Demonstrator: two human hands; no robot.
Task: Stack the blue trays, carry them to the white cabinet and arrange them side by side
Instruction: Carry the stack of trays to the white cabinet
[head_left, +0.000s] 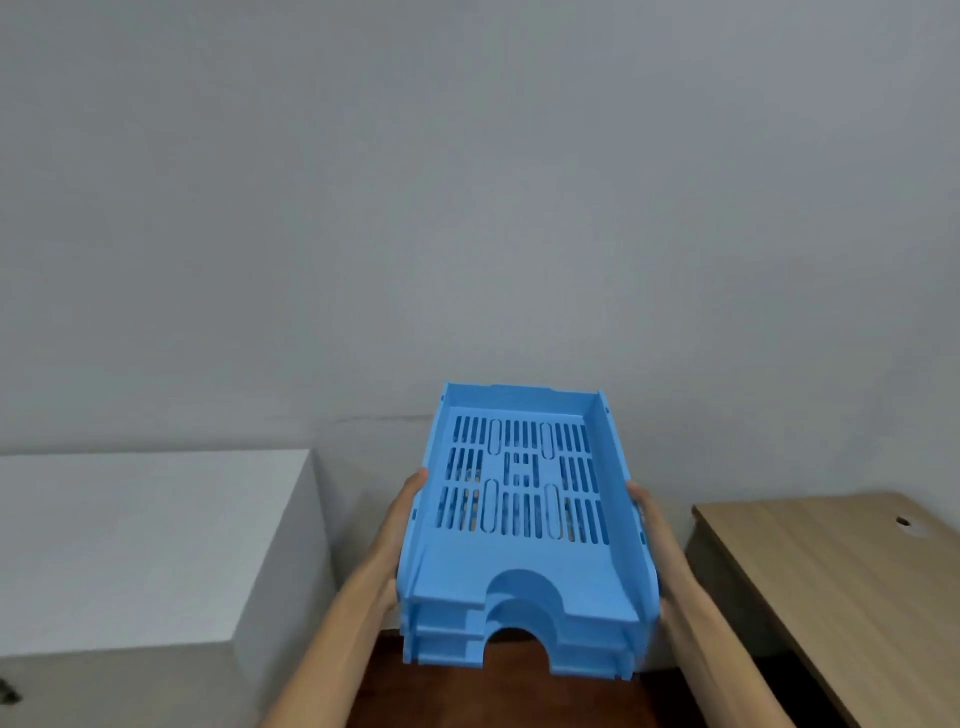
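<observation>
A stack of light blue slotted trays (524, 566) hangs in the air in front of me, nested one inside another, three front lips showing. My left hand (402, 512) grips the stack's left wall, fingers along the side. My right hand (649, 525) grips the right wall the same way. The white cabinet (140, 540) stands low at the left, its flat top to the left of the stack.
A light wood desk (841, 577) with a cable hole sits at the right. Dark reddish-brown floor (467, 696) shows below the trays. A plain grey wall fills the background. A gap lies between cabinet and desk.
</observation>
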